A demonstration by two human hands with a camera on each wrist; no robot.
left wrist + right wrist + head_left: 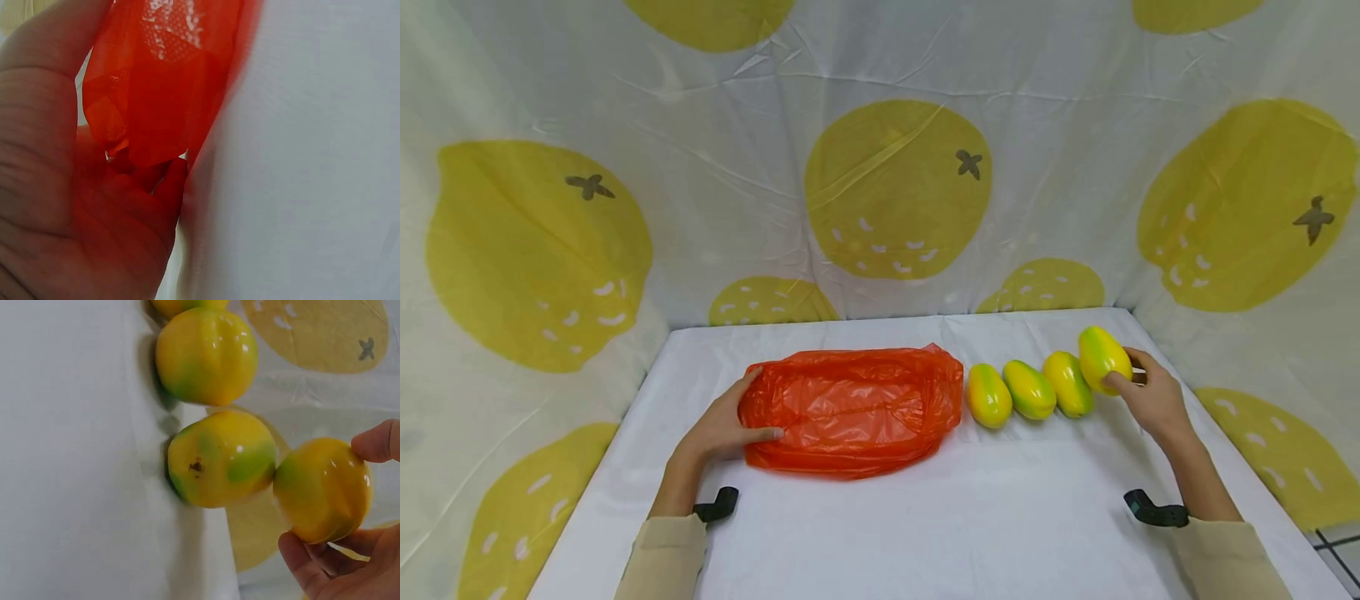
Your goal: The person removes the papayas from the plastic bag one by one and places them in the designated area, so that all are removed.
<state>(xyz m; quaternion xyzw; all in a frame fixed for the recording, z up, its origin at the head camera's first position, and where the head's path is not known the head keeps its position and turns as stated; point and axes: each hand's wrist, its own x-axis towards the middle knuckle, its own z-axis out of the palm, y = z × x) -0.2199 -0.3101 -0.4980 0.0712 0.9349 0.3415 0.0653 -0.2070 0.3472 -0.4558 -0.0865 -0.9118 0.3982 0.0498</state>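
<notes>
A red plastic bag (850, 408) lies on the white-covered table with its mouth spread open. My left hand (726, 421) holds the bag's left end, thumb along the near side; in the left wrist view, the red film (165, 94) hangs between thumb and fingers, partly hiding the fingers. On the right, my right hand (1153, 400) grips a glossy yellow-green mango (1103, 358) between thumb and fingers, raised off the table. The right wrist view shows this held mango (322, 490) close beside another mango (222, 459) that rests on the cloth.
Three mangoes stand in a row right of the bag: one nearest it (989, 396), a middle one (1028, 389) and a right one (1067, 384). Lemon-patterned cloth (895, 192) hangs behind and at both sides of the table (925, 533). Each wrist wears a black camera mount (1153, 510).
</notes>
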